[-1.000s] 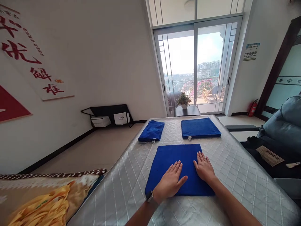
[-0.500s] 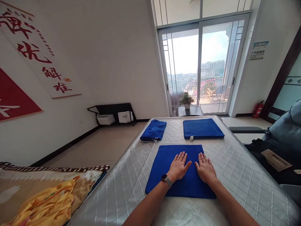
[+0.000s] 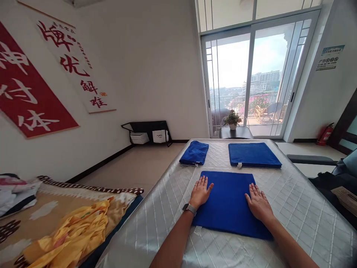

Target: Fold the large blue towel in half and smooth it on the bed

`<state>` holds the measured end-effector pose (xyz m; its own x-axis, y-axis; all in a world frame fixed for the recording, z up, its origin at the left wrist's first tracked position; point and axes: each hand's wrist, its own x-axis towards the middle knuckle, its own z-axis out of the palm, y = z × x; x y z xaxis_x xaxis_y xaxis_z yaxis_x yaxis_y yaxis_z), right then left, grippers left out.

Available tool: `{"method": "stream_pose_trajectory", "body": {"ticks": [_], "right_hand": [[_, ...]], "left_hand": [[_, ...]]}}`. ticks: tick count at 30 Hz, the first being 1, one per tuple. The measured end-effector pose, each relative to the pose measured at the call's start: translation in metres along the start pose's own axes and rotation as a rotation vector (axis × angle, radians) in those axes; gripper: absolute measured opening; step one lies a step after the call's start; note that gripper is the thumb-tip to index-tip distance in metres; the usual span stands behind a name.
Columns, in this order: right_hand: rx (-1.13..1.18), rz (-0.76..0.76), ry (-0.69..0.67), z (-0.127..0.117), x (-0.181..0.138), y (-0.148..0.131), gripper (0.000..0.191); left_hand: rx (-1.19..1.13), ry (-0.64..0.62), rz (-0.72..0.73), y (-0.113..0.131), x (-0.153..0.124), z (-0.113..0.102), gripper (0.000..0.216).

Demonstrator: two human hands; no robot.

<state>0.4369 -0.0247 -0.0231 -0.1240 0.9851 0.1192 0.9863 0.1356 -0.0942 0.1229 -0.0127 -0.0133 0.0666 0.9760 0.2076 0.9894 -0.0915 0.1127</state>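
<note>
A folded blue cloth [image 3: 227,204] lies flat in front of me on a silver quilted cover [image 3: 167,208]. My left hand [image 3: 200,192] rests open on its left edge, fingers pointing away from me, a watch on the wrist. Flat on the right edge lies my right hand [image 3: 259,203], also open with fingers stretched. Farther back are a smaller folded blue cloth [image 3: 194,152] on the left and a wider folded blue cloth [image 3: 255,155] on the right, each showing a white tag.
To the left, a yellow cloth [image 3: 75,234] lies crumpled on a patterned blanket [image 3: 41,212]. Past the far edge stand a chair [image 3: 235,132] with a potted plant [image 3: 232,119] and sliding glass doors [image 3: 228,82]. A black rack [image 3: 147,128] sits by the wall.
My hands have moved apart, from the middle of the near blue cloth out to its left and right edges. The camera view has turned left.
</note>
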Motion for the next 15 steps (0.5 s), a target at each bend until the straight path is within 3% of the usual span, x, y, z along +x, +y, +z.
{"method": "stream_pose_trajectory", "body": {"ticks": [7, 15], "right_hand": [[-0.133, -0.05, 0.079, -0.015, 0.003, 0.004, 0.066], [-0.028, -0.06, -0.085, -0.033, 0.054, -0.002, 0.064]], "left_hand": [[-0.015, -0.015, -0.003, 0.0, 0.0, -0.003, 0.083], [-0.022, -0.007, 0.005, 0.0, 0.0, -0.002, 0.081]]}}
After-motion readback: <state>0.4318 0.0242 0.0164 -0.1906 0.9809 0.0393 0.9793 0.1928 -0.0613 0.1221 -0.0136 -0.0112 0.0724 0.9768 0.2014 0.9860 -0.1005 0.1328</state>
